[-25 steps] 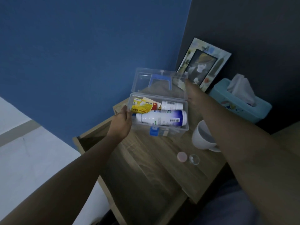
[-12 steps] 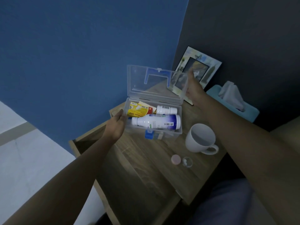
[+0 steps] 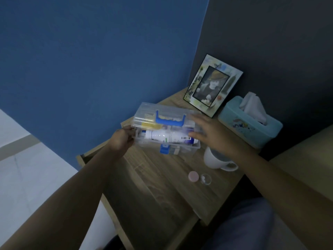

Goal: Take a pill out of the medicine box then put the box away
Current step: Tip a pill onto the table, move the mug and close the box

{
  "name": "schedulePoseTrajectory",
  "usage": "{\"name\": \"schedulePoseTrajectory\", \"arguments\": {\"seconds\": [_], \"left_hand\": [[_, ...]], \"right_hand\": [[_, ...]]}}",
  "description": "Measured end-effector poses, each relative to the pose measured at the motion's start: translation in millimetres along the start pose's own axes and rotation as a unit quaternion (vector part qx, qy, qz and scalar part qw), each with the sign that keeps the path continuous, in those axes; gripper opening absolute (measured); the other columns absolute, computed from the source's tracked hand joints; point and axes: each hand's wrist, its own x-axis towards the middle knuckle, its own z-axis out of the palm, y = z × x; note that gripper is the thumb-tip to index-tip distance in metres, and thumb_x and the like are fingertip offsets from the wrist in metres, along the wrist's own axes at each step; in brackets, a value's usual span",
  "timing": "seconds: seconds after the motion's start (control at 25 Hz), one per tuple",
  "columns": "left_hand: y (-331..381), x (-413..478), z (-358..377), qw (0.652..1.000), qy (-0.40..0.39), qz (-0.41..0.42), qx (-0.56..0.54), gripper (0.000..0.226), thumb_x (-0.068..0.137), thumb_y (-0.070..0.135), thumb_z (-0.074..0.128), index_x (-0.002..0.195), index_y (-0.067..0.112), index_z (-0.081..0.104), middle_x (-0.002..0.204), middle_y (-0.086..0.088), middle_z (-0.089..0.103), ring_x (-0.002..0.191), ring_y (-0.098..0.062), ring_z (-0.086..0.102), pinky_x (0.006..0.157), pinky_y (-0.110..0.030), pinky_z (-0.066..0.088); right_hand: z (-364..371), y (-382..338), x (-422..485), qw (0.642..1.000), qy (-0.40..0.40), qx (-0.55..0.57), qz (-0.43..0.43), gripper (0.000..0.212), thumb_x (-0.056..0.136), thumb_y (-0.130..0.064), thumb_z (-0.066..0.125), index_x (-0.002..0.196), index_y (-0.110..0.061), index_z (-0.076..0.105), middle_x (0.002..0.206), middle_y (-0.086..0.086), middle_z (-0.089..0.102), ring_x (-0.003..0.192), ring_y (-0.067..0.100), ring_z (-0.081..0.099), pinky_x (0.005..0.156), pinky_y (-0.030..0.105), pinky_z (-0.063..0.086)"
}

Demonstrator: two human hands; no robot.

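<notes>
Both hands are on the clear medicine box [image 3: 167, 134], held just over the tabletop [image 3: 162, 186]. Left hand [image 3: 121, 139] grips its 9 o'clock end; right hand [image 3: 207, 132], fingers spread, presses the lid at 3 o'clock. Lid's nearly down. Mug [image 3: 216, 159] sits at the box's 4 o'clock, pink cap [image 3: 193, 176] near it.

Wooden nightstand [image 3: 162, 192]: mug [image 3: 214, 159], frame [image 3: 212, 85], tissues [image 3: 250, 123].

Medicine box [image 3: 144, 112] clear glossy plastic; nightstand [image 3: 162, 186] matt wood-grain; mug [image 3: 213, 160] smooth ceramic
</notes>
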Motion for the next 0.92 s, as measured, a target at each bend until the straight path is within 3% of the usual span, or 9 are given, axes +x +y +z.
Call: {"name": "schedulePoseTrajectory", "arguments": {"seconds": [0.08,0.24,0.36,0.48,0.6,0.68,0.76,0.84,0.92], "left_hand": [[-1.4,-0.6,-0.7,1.000,-0.003,0.014,-0.008,0.036,0.080,-0.008,0.045,0.080,0.012,0.075,0.081,-0.006,0.072,0.079,-0.018,0.065,0.076,-0.029,0.053],[-3.8,-4.2,-2.6,1.000,-0.008,0.029,-0.001,0.041,0.087,-0.008,0.036,0.122,0.002,0.055,0.092,-0.001,0.065,0.074,-0.007,0.063,0.063,-0.015,0.056],[-9.4,-3.0,-3.0,0.997,0.003,0.067,0.022,0.041,0.092,-0.004,0.033,0.132,-0.003,0.043,0.089,0.006,0.056,0.079,-0.003,0.055,0.075,-0.018,0.047],[-26.5,-10.5,9.3,0.986,0.144,0.075,0.032,0.041,0.095,0.018,0.039,0.129,-0.003,0.047,0.080,0.011,0.050,0.072,0.000,0.047,0.071,-0.018,0.041],[-62.2,-35.0,41.0,0.962,0.247,-0.012,0.116,0.030,0.095,0.020,0.042,0.114,0.005,0.060,0.078,0.002,0.057,0.066,-0.006,0.052,0.057,-0.019,0.042],[-75.4,-50.0,65.1,0.979,0.193,-0.071,-0.013,0.025,0.092,0.017,0.046,0.105,0.007,0.064,0.092,-0.008,0.066,0.082,-0.016,0.062,0.071,-0.030,0.052],[-74.4,-57.9,80.5,0.983,0.101,-0.066,-0.137,0.025,0.091,0.011,0.045,0.110,0.007,0.062,0.100,-0.010,0.068,0.094,-0.020,0.064,0.083,-0.033,0.055],[-65.0,-62.2,87.4,0.973,0.037,-0.038,-0.226,0.024,0.091,0.005,0.044,0.108,0.008,0.061,0.090,-0.006,0.073,0.084,-0.016,0.069,0.066,-0.023,0.057],[-60.9,-67.8,90.5,0.965,0.039,-0.032,-0.258,0.023,0.089,0.001,0.044,0.101,0.011,0.062,0.082,-0.004,0.075,0.077,-0.015,0.071,0.060,-0.021,0.055]], "right_hand": [[15.1,-5.6,-4.0,0.998,-0.014,-0.059,0.023,0.063,0.089,-0.033,0.057,0.144,-0.019,0.028,0.153,0.017,0.026,0.140,0.031,0.025,0.113,0.046,0.029],[36.6,-4.2,-1.8,0.969,-0.035,-0.245,-0.014,0.065,0.095,-0.038,0.042,0.147,-0.012,0.013,0.157,0.016,0.015,0.145,0.028,0.011,0.117,0.038,0.017],[46.5,2.0,-1.6,0.958,-0.044,-0.281,-0.046,0.066,0.097,-0.037,0.033,0.145,-0.002,0.003,0.157,0.016,0.011,0.146,0.024,0.008,0.117,0.031,0.015],[49.1,4.7,-2.9,0.958,-0.037,-0.279,-0.058,0.066,0.098,-0.034,0.033,0.145,-0.002,0.001,0.157,0.018,0.011,0.145,0.026,0.010,0.117,0.033,0.019],[47.8,2.4,-2.7,0.960,-0.036,-0.273,-0.056,0.064,0.098,-0.033,0.035,0.146,-0.005,0.002,0.157,0.017,0.011,0.145,0.026,0.011,0.117,0.034,0.018],[45.1,0.2,-3.7,0.961,-0.039,-0.267,-0.056,0.064,0.098,-0.033,0.035,0.147,-0.010,0.002,0.157,0.017,0.010,0.145,0.026,0.011,0.116,0.035,0.020],[42.8,-3.6,-7.2,0.961,-0.036,-0.266,-0.058,0.062,0.098,-0.030,0.038,0.148,-0.021,0.002,0.157,0.018,0.010,0.145,0.029,0.014,0.111,0.039,0.033],[41.2,-9.7,-10.0,0.962,-0.040,-0.265,-0.055,0.062,0.098,-0.026,0.041,0.147,-0.030,0.004,0.157,0.019,0.011,0.144,0.032,0.017,0.106,0.043,0.042],[38.9,-13.7,-9.7,0.965,-0.049,-0.253,-0.045,0.061,0.098,-0.022,0.042,0.147,-0.030,0.006,0.157,0.018,0.010,0.144,0.032,0.015,0.108,0.045,0.040]]}}
